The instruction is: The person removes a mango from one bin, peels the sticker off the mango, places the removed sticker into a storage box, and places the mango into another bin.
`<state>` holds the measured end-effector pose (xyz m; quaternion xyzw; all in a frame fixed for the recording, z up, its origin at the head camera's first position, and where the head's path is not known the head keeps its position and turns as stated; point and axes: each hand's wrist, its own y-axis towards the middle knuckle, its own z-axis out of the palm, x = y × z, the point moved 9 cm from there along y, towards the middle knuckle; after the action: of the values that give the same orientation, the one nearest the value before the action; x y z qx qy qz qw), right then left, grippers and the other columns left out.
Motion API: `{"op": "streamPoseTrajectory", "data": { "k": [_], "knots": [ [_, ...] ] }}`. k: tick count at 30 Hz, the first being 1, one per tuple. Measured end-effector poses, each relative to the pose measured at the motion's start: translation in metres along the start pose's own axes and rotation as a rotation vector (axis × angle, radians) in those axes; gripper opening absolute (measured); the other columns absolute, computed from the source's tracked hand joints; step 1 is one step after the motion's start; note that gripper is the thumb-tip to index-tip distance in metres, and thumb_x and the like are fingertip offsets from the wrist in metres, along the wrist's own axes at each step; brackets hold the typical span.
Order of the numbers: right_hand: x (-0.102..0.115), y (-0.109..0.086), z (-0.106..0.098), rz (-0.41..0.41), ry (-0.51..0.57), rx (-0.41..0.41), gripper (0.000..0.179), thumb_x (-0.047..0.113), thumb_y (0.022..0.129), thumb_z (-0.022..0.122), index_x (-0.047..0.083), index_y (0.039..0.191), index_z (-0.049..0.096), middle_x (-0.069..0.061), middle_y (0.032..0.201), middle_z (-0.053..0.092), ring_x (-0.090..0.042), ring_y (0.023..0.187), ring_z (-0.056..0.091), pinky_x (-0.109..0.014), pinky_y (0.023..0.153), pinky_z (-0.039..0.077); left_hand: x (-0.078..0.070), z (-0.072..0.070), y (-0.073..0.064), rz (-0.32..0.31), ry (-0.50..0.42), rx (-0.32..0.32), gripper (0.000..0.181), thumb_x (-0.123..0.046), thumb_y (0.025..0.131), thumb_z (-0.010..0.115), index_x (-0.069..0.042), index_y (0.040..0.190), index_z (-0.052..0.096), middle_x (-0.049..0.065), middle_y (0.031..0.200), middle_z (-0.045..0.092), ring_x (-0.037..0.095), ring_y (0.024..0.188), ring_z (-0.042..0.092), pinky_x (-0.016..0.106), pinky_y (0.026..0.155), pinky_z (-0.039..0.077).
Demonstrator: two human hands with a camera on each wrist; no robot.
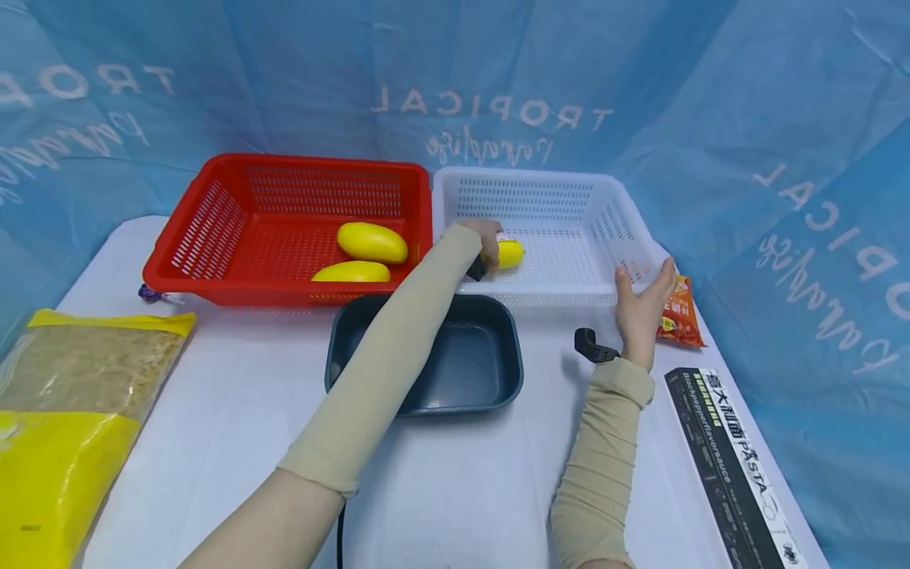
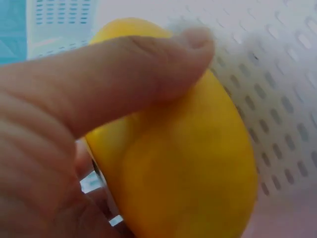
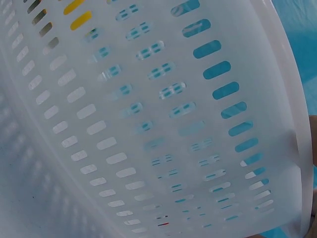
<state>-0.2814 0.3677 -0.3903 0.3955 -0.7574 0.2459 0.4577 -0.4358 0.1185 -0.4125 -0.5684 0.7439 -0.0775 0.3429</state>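
Inside the white basket [image 1: 547,294], near its left end, my left hand [image 1: 486,234] grips a yellow mango [image 1: 510,254]. The left wrist view shows the thumb laid across the mango [image 2: 193,163], with the other fingers partly hidden underneath. My right hand [image 1: 642,308] is at the basket's front right corner, thumb and fingers spread about it. In the right wrist view the slotted basket wall [image 3: 133,144] fills most of the picture, and only bits of the fingers show past its rim. Two more yellow mangoes [image 1: 373,243] lie in the red basket [image 1: 284,294].
A dark rectangular pan [image 1: 462,371] lies below my left forearm. On the left are a yellow bag of grain [image 1: 85,427] and a small purple wrapped candy [image 1: 150,293]. A red snack packet [image 1: 681,316] and a black pasta box [image 1: 732,466] lie on the right.
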Motion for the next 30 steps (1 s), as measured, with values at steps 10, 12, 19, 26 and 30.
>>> {"op": "streamPoseTrajectory", "data": {
  "k": [10,12,19,26,30],
  "knots": [
    [-0.003,0.001,0.000,0.004,0.015,0.010,0.079,0.044,0.098,0.047,0.030,0.156,-0.005,0.006,0.164,-0.005,-0.025,0.148,0.018,-0.044,0.121,0.019,-0.016,-0.015,-0.004,0.149,-0.097,-0.097,0.085,-0.039,0.081,0.075,-0.021,0.152,0.031,0.003,0.153,0.038,0.019,0.127,0.043,0.035,0.106,0.041],
    [-0.003,0.001,0.000,0.005,0.014,0.014,0.079,0.044,0.098,0.046,0.030,0.156,-0.005,0.006,0.164,-0.005,-0.026,0.148,0.018,-0.045,0.121,0.019,-0.015,-0.019,-0.003,0.154,-0.136,-0.119,0.085,-0.042,0.080,0.076,-0.023,0.151,0.033,0.002,0.152,0.038,0.019,0.124,0.044,0.035,0.104,0.043],
    [-0.003,0.000,-0.001,0.013,0.027,0.010,0.079,0.041,0.099,0.047,0.029,0.156,-0.005,0.005,0.164,-0.004,-0.027,0.146,0.024,-0.045,0.119,0.025,-0.027,-0.032,-0.027,0.253,-0.149,-0.199,0.080,-0.046,0.080,0.073,-0.024,0.148,0.037,0.001,0.147,0.045,0.018,0.117,0.046,0.033,0.099,0.045],
    [-0.003,0.000,0.001,0.029,0.047,0.015,0.078,0.040,0.099,0.046,0.029,0.156,-0.006,0.006,0.164,-0.006,-0.027,0.145,0.025,-0.044,0.118,0.028,-0.034,-0.039,-0.051,0.347,-0.240,-0.248,0.079,-0.043,0.079,0.076,-0.022,0.146,0.040,0.001,0.138,0.051,0.017,0.111,0.048,0.029,0.091,0.046],
    [-0.001,0.000,0.001,0.033,0.043,0.021,0.079,0.041,0.099,0.046,0.029,0.156,-0.006,0.007,0.164,-0.007,-0.026,0.147,0.021,-0.044,0.119,0.025,-0.034,-0.041,-0.063,0.389,-0.239,-0.278,0.080,-0.043,0.077,0.078,-0.022,0.144,0.041,0.000,0.135,0.053,0.016,0.110,0.049,0.029,0.091,0.046]
  ]
}}
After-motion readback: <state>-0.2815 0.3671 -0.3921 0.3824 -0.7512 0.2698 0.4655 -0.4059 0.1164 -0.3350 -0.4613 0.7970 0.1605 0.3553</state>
